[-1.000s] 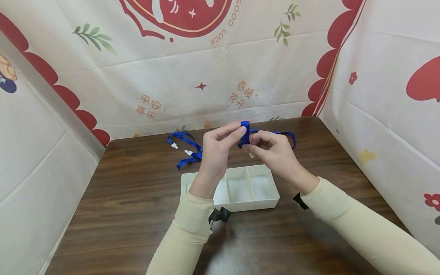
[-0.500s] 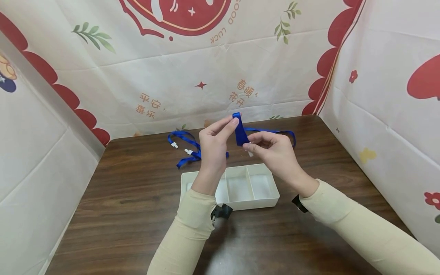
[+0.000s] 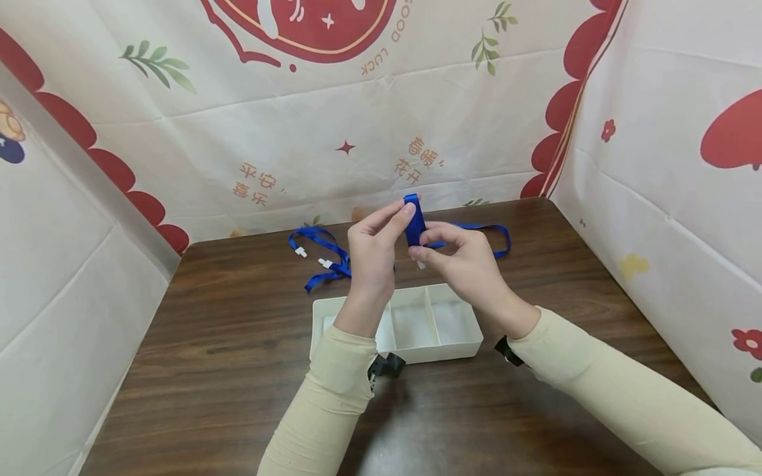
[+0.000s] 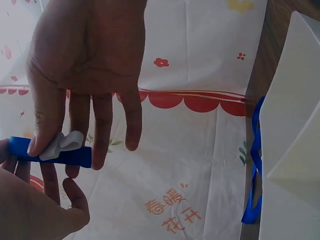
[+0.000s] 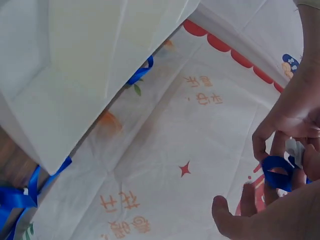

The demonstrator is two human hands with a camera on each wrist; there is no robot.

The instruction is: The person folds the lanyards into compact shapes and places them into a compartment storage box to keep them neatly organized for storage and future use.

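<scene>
A folded blue lanyard strap [image 3: 415, 228] is held up between both hands, above the far side of the white box. Thumb and fingers of my left hand [image 3: 376, 248] pinch its upper end. My right hand [image 3: 461, 261] pinches the lower end between thumb and index finger. Just below those fingertips hangs the lanyard's white clip [image 3: 421, 265]. The left wrist view has the clip [image 4: 62, 145] against the right thumb, lying over the flat blue strap [image 4: 75, 156]. In the right wrist view the strap [image 5: 277, 174] forms a loop, partly hidden by fingers.
Beneath the hands stands a white divided box [image 3: 440, 354] on the brown wooden table [image 3: 220, 370]. Behind it on the left lies a loose blue lanyard [image 3: 330, 248] with white clips. Another blue strap [image 3: 503, 233] lies at the back right. Printed cloth [image 3: 333, 112] walls the table.
My left hand has risen slightly, keeping its pinch on the strap's top. My right hand has shifted left, closer to it, still gripping the lower end. The box and loose lanyard stay put.
</scene>
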